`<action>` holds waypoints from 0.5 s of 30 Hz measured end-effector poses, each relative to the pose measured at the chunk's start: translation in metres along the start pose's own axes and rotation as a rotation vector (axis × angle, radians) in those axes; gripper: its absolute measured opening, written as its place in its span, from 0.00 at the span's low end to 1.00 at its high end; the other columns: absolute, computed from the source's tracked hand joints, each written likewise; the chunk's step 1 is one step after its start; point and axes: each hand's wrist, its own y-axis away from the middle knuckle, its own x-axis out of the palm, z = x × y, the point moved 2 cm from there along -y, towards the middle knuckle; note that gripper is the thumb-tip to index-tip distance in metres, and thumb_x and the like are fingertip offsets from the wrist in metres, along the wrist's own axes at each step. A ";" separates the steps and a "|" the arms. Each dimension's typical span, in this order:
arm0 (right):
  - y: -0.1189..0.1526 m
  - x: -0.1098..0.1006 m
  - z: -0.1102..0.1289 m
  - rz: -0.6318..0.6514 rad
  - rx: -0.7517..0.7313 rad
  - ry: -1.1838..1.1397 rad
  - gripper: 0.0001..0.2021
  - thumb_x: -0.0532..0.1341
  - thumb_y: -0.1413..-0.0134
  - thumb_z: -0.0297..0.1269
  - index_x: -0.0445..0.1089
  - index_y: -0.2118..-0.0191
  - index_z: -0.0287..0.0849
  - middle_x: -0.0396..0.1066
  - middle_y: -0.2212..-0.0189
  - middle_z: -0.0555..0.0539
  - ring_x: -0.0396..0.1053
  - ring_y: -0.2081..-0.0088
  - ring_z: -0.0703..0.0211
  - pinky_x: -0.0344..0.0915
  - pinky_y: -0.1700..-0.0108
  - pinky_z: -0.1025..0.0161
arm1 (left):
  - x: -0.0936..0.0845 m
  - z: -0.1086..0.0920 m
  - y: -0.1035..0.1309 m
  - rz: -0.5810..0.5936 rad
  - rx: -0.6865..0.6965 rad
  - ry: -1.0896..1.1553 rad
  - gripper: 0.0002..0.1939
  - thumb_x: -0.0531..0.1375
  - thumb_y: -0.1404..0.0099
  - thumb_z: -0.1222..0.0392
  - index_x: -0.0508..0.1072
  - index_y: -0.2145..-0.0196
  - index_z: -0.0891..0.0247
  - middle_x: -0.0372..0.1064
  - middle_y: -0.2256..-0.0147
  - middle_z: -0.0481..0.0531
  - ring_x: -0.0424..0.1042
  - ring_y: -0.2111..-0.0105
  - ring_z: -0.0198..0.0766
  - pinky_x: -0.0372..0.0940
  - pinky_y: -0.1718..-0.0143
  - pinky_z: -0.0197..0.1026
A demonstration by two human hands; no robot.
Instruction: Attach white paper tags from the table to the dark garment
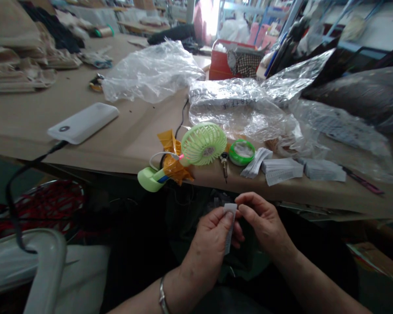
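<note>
Over my lap, my left hand (212,237) pinches a small white paper label (229,208) between thumb and fingers; faint print runs down its lower part. Whether it is one label or a thin stack, I cannot tell. Close by on the right, my right hand (265,222) has its thumb and forefinger pinched together beside the label's top corner. Anything between those fingertips is too small to make out. On the table edge ahead lie several stacks of white labels (282,169), a round green tin (242,152) and a small metal-tipped tool (224,167).
A lime-green fan (204,144) stands at the table edge, held by orange tape (176,168). Clear plastic bags (153,69) lie behind it. To the left are a white power bank (84,123) with a black cable and folded beige cloth (13,56). Dark pink scissors (363,181) lie right.
</note>
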 end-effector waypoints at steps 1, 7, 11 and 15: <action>-0.004 0.001 0.001 0.008 0.020 -0.019 0.08 0.61 0.47 0.42 0.66 0.65 0.44 0.66 0.80 0.56 0.61 0.85 0.70 0.62 0.81 0.70 | 0.000 0.000 -0.001 -0.005 0.008 -0.020 0.10 0.55 0.36 0.57 0.73 0.68 0.65 0.65 0.79 0.46 0.64 0.77 0.31 0.59 0.75 0.34; -0.015 0.006 0.004 0.080 0.058 -0.004 0.09 0.63 0.49 0.40 0.65 0.72 0.41 0.64 0.87 0.57 0.61 0.87 0.68 0.60 0.83 0.70 | -0.004 -0.001 -0.005 -0.002 0.058 -0.109 0.14 0.55 0.36 0.55 0.69 0.76 0.65 0.63 0.79 0.46 0.62 0.78 0.30 0.58 0.75 0.34; -0.019 0.010 0.006 0.082 0.069 0.019 0.10 0.62 0.49 0.40 0.64 0.74 0.42 0.63 0.88 0.57 0.60 0.87 0.67 0.59 0.84 0.69 | -0.006 -0.003 -0.008 -0.016 0.067 -0.104 0.13 0.54 0.36 0.56 0.69 0.75 0.64 0.61 0.79 0.45 0.61 0.78 0.30 0.58 0.75 0.34; -0.025 0.007 0.010 0.021 0.011 0.137 0.09 0.61 0.49 0.40 0.66 0.74 0.40 0.64 0.84 0.55 0.62 0.81 0.67 0.61 0.78 0.69 | -0.012 -0.007 -0.017 -0.047 0.184 -0.190 0.09 0.56 0.38 0.59 0.73 0.72 0.65 0.66 0.76 0.47 0.63 0.75 0.31 0.59 0.73 0.33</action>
